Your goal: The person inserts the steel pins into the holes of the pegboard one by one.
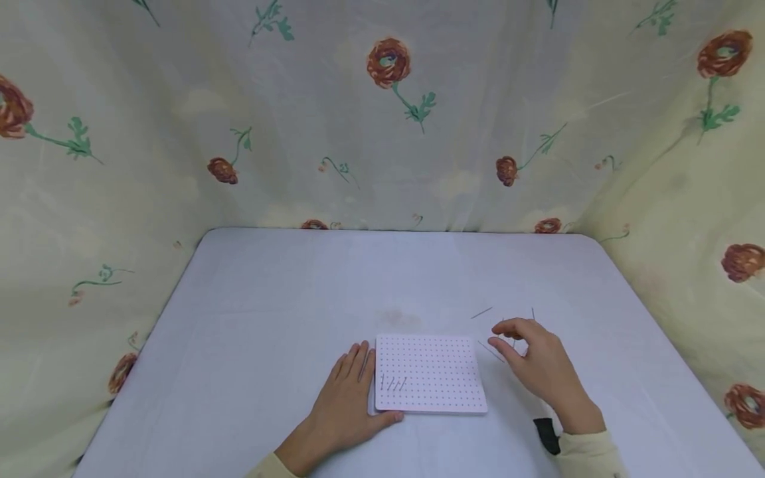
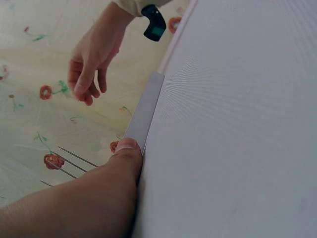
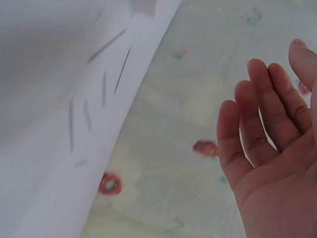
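Note:
A white pegboard [image 1: 433, 372] with rows of small holes lies flat on the table. Several thin metal pins [image 1: 391, 384] stand in its left part, near the front; their shafts [image 2: 77, 156] rise behind the thumb in the left wrist view. My left hand [image 1: 346, 403] rests along the board's left side, fingers straight, thumb at the front edge. To the right of the board, my right hand [image 1: 538, 355] hovers with fingers loosely bent and thumb apart. Its palm [image 3: 282, 183] holds nothing. Loose pins [image 1: 491, 352] lie on the table around and beneath this hand, blurred in the right wrist view.
The white table [image 1: 269, 299] has rounded far corners. Flowered cloth [image 1: 454, 133] hangs behind it and along both sides. A dark strap [image 1: 546, 435] is at the right wrist, by the sleeve [image 1: 588, 455]. A faint stain [image 1: 399, 320] marks the tabletop behind the board.

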A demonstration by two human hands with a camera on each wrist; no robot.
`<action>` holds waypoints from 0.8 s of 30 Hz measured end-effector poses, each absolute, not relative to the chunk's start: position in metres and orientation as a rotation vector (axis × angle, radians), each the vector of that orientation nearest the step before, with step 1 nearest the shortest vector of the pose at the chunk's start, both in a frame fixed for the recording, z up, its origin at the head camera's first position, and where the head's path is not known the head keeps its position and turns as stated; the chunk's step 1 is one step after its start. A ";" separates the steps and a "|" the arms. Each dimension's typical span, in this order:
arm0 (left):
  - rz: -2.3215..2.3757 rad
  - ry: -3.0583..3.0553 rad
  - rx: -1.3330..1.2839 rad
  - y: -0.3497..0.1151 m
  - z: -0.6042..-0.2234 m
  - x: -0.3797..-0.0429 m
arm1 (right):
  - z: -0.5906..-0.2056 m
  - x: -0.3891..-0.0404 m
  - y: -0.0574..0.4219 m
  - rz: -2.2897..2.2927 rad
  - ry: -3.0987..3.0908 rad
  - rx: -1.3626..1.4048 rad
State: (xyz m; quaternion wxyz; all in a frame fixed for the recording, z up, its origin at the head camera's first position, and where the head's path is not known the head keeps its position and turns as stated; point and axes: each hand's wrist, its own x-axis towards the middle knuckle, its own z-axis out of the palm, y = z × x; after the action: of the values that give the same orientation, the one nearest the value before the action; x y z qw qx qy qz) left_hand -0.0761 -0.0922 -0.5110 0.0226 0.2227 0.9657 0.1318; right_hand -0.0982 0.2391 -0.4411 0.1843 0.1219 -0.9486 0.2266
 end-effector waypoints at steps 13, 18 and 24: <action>0.448 2.975 0.709 -0.094 -0.507 -0.075 | -0.455 -0.102 0.316 0.855 -2.985 0.096; 0.460 2.960 0.701 -0.093 -0.509 -0.075 | -0.466 -0.106 0.327 0.903 -3.084 0.010; 0.427 2.970 0.697 -0.093 -0.510 -0.077 | -0.473 -0.113 0.338 0.945 -3.092 -0.017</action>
State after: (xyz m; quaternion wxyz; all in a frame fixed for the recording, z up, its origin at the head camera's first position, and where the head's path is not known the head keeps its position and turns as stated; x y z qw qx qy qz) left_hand -0.0768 -0.0933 -0.5103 0.0305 0.2261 0.9637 0.1386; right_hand -0.1128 0.3383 -0.4727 -0.0458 -0.0051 -0.9554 0.2918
